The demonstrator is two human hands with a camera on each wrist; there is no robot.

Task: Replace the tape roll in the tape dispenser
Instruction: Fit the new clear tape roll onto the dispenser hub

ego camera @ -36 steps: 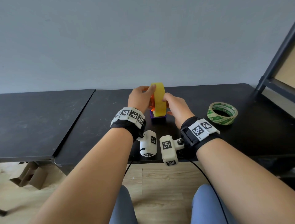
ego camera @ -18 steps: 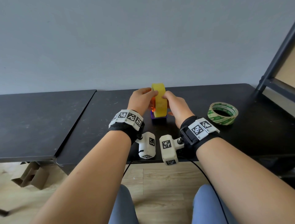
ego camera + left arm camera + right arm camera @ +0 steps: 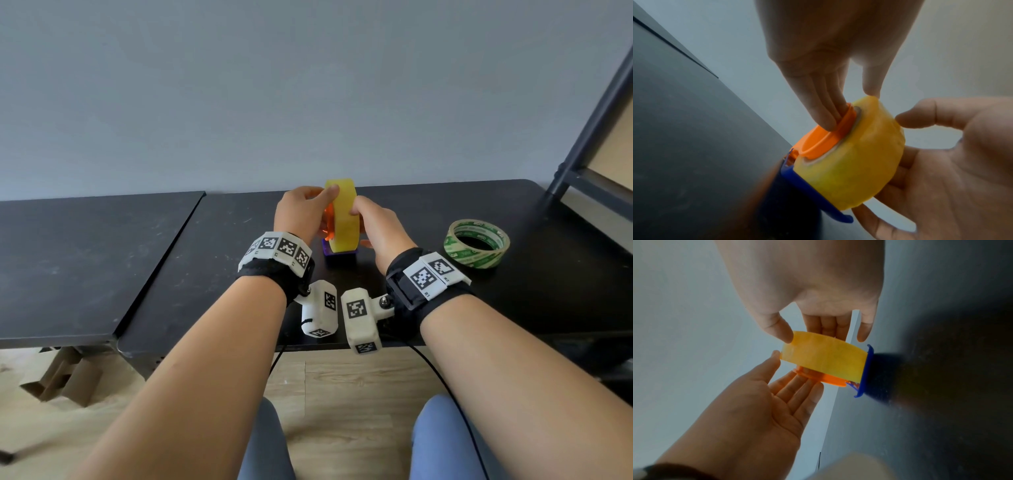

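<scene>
The yellow tape roll [image 3: 344, 219] stands upright in the blue dispenser [image 3: 339, 256] on the table [image 3: 239, 240]. The right hand [image 3: 380, 229] grips the roll between thumb and fingers. The left hand [image 3: 301, 216] presses straight fingers [image 3: 816, 110] on the orange hub [image 3: 818, 141].

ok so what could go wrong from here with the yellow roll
1. The orange hub sticks out of the yellow tape roll on one side, where the left hand presses it with straight fingers. An uneven push could jam it crooked.
2. The dispenser stands on a narrow blue base on the table, so sideways force might tip it.
3. The right hand holds the roll with only thumb and fingertips, so it may slip.
</scene>
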